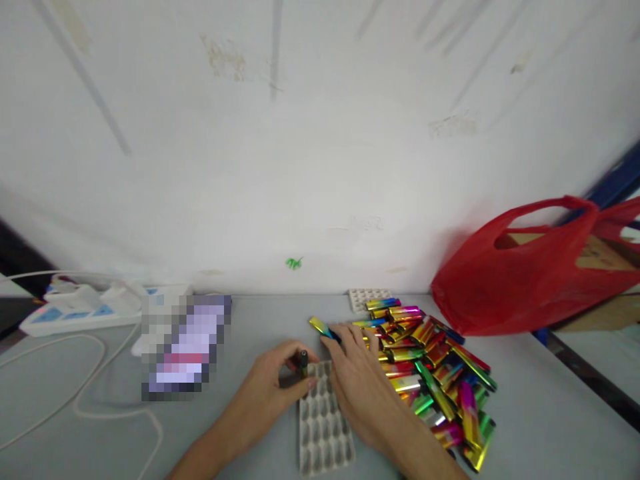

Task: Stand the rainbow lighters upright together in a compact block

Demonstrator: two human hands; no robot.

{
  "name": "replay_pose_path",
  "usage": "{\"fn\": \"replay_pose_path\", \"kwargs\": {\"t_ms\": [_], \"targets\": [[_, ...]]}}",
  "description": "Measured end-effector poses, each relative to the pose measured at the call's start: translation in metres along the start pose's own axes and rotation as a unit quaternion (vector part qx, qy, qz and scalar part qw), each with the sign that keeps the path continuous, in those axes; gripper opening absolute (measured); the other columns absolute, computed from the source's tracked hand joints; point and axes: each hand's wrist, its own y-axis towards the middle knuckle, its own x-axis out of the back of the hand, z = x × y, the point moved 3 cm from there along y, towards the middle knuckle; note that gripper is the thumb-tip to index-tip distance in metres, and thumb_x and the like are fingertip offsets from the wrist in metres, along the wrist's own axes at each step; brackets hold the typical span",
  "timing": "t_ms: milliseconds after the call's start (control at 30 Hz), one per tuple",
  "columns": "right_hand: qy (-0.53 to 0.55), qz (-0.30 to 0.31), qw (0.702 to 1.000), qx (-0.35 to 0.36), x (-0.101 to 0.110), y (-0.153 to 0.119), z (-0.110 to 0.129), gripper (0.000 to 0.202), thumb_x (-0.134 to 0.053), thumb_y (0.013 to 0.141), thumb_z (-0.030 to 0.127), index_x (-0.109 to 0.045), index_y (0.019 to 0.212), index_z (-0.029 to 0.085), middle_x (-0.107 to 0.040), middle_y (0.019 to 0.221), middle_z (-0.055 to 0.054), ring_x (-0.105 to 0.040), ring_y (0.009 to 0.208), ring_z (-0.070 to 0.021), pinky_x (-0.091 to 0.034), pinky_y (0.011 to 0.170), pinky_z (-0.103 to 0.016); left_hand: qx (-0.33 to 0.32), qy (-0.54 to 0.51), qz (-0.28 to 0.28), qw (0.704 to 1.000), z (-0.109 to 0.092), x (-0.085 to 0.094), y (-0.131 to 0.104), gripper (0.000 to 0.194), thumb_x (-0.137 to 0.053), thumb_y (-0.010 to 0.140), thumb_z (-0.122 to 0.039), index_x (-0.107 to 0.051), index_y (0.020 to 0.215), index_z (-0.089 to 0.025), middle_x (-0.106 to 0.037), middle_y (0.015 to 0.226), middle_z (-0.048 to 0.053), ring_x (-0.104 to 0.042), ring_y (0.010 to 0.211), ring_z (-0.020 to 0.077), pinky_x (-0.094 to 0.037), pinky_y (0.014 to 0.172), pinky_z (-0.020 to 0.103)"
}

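My left hand [280, 379] is closed on a small dark cylinder [304, 362], held upright at the top left corner of a pale tray [326, 427] with rows of oval hollows. Beyond the tray's upper right edge, my right hand [353, 363] grips a shiny yellow-and-blue tube [320, 327] by its dark end, between thumb and fingers. Its fingertips lie next to a large heap of shiny multicoloured tubes [435, 393], spread over the table to the right.
A second pale tray [367, 298] lies against the wall behind the heap. At the right stands a red plastic bag [515, 280] with cardboard inside. To the left are a blurred-out phone [193, 347], a white power strip [65, 317] and loose white cables [105, 347].
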Motion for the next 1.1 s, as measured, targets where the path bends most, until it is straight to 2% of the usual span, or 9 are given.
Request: {"fn": "replay_pose_path", "kwargs": {"t_ms": [133,300,367,500,667,800,900,1000,1100], "targets": [[-0.01,0.0,1.0,0.001,0.001,-0.001,0.003,0.052,-0.052,0.101,0.001,-0.068,0.147,0.018,-0.065,0.151,-0.018,-0.055,0.141,-0.0382,-0.037,0.123,-0.066,-0.002,0.001,0.001,1.0,-0.001,0.0,0.0,0.017,-0.076,0.085,-0.033,-0.079,0.098,-0.022,-0.082,0.1,0.005,-0.072,0.099,0.0289,-0.052,0.091,0.034],[-0.069,-0.002,0.998,-0.004,-0.007,-0.002,0.003,0.055,-0.053,0.098,0.0,-0.064,0.151,0.006,-0.061,0.157,-0.026,-0.048,0.15,-0.0431,-0.032,0.126,-0.067,0.003,0.002,-0.002,1.0,-0.003,0.0,-0.001,0.018,-0.077,0.082,-0.029,-0.08,0.099,-0.021,-0.082,0.097,0.004,-0.073,0.099,0.0289,-0.052,0.091,0.034],[-0.058,-0.001,0.998,-0.003,-0.007,-0.002,0.003,0.053,-0.056,0.097,0.001,-0.066,0.149,0.007,-0.063,0.154,-0.026,-0.051,0.147,-0.0432,-0.033,0.124,-0.067,0.004,0.003,-0.002,1.0,-0.003,0.0,-0.001,0.018,-0.077,0.083,-0.029,-0.08,0.099,-0.022,-0.082,0.098,0.004,-0.073,0.099,0.0288,-0.052,0.091,0.034],[-0.004,-0.032,0.999,-0.002,0.0,0.0,0.002,0.045,-0.056,0.1,0.0,-0.071,0.139,0.016,-0.069,0.143,-0.019,-0.057,0.136,-0.0376,-0.037,0.119,-0.061,0.002,0.007,-0.004,1.0,-0.002,0.001,-0.001,0.017,-0.078,0.085,-0.031,-0.08,0.099,-0.022,-0.082,0.099,0.004,-0.073,0.099,0.0294,-0.052,0.091,0.034],[0.122,-0.101,0.986,-0.046,0.012,0.004,0.001,0.028,-0.06,0.109,0.006,-0.072,0.124,0.026,-0.074,0.127,-0.006,-0.062,0.123,-0.0292,-0.037,0.11,-0.05,0.001,0.006,-0.004,1.0,-0.003,0.002,0.0,0.017,-0.078,0.084,-0.032,-0.079,0.097,-0.022,-0.082,0.098,0.004,-0.073,0.097,0.029,-0.052,0.091,0.034],[0.195,-0.149,0.968,-0.06,0.018,0.004,0.0,0.012,-0.069,0.109,0.015,-0.071,0.108,0.026,-0.076,0.109,-0.001,-0.064,0.11,-0.027,-0.036,0.101,-0.044,-0.001,0.002,-0.006,1.0,-0.003,0.002,-0.001,0.018,-0.077,0.083,-0.03,-0.079,0.098,-0.021,-0.081,0.098,0.004,-0.072,0.096,0.0282,-0.052,0.089,0.034],[0.232,-0.179,0.953,-0.079,0.02,0.003,0.0,0.009,-0.073,0.106,0.02,-0.07,0.1,0.025,-0.074,0.099,-0.001,-0.064,0.098,-0.0253,-0.038,0.094,-0.041,0.002,0.003,-0.007,1.0,-0.003,0.002,-0.001,0.018,-0.078,0.083,-0.032,-0.079,0.098,-0.021,-0.081,0.096,0.004,-0.072,0.096,0.0286,-0.052,0.087,0.034],[0.27,-0.196,0.935,-0.124,0.018,0.003,-0.003,0.008,-0.074,0.098,0.018,-0.068,0.101,0.024,-0.069,0.089,0.0,-0.063,0.088,-0.0244,-0.042,0.086,-0.038,0.001,0.004,-0.005,1.0,-0.003,0.002,0.0,0.02,-0.078,0.083,-0.031,-0.08,0.1,-0.021,-0.082,0.097,0.004,-0.073,0.097,0.0288,-0.052,0.088,0.034],[0.31,-0.181,0.922,-0.146,0.014,0.004,-0.005,0.011,-0.072,0.094,0.016,-0.069,0.102,0.022,-0.066,0.086,0.001,-0.064,0.087,-0.0236,-0.044,0.084,-0.037,0.001,0.006,-0.005,1.0,-0.003,0.002,0.0,0.02,-0.078,0.083,-0.029,-0.08,0.101,-0.021,-0.082,0.099,0.004,-0.074,0.097,0.0287,-0.052,0.088,0.034]]}}
